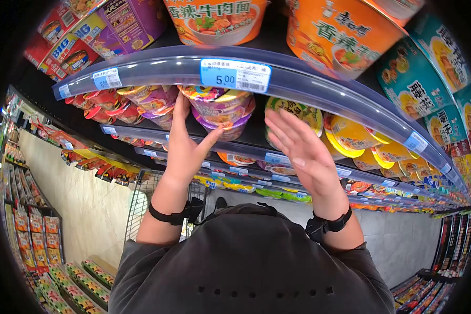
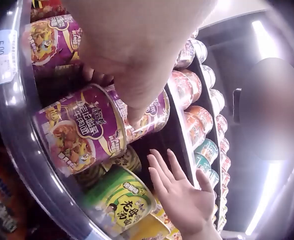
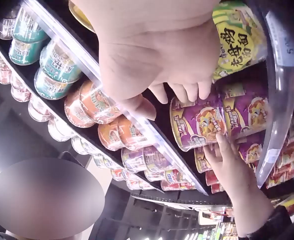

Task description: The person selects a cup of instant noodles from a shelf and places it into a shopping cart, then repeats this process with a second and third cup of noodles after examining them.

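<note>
Two stacked purple noodle cups (image 1: pixel 226 109) stand on the shelf under the 5.00 price tag. My left hand (image 1: pixel 186 149) holds them from the side, fingers along the left and thumb on the lower cup; in the left wrist view its thumb rests against the rear purple cup (image 2: pixel 154 117). My right hand (image 1: pixel 309 157) is raised with extended fingers and holds nothing. It is near the green cup (image 1: pixel 303 116) and apart from the purple ones. The right wrist view shows its fingertips overlapping the purple cup (image 3: pixel 197 120); contact there cannot be told.
A curved clear shelf edge (image 1: pixel 157 65) runs above both hands, with large orange tubs (image 1: pixel 340 31) over it. Yellow cups (image 1: pixel 350 135) stand to the right, red cups (image 1: pixel 107 102) to the left. A wire cart (image 1: pixel 141 201) is below at the left, and a person stands opposite.
</note>
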Motion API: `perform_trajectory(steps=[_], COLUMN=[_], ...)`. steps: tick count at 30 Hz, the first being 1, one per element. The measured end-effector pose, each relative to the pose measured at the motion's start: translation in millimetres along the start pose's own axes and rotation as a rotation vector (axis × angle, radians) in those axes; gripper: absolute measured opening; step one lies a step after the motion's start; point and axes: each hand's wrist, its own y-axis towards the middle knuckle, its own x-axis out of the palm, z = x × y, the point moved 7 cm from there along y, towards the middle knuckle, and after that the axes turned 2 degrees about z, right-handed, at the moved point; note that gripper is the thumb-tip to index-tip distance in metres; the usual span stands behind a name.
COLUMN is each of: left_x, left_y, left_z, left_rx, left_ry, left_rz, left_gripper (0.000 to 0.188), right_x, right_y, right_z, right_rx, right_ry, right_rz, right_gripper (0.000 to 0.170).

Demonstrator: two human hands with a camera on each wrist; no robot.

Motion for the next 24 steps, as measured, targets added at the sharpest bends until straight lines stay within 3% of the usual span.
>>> perform_trajectory(steps=[5,8,12,24], left_x=[-7,-18,-35,-100], left_y=[-42,-87,-156,-265], left_z=[15,18,28,84], left_rx=[0.01,-0.128,-0.246,-0.364], left_ry=[0.083,0.129,0.302,0.533], left_rz=[0.061,0.115,0.186,0.392], left_gripper=[0.093,0.083,0.07,0.054], right_x=[-15,-25,-43,-38], right_y=[-44,-72,-115,-183], right_z=[-4,-2,18,65], right_rx=[0.042,0.11,0.179,0.405], right_ry=[-0.025,0.011,0.055,0.13], right_rz=[-0.05,-0.032,-0.089,-0.08], right_gripper=[0.063,0.048,0.04,0.036])
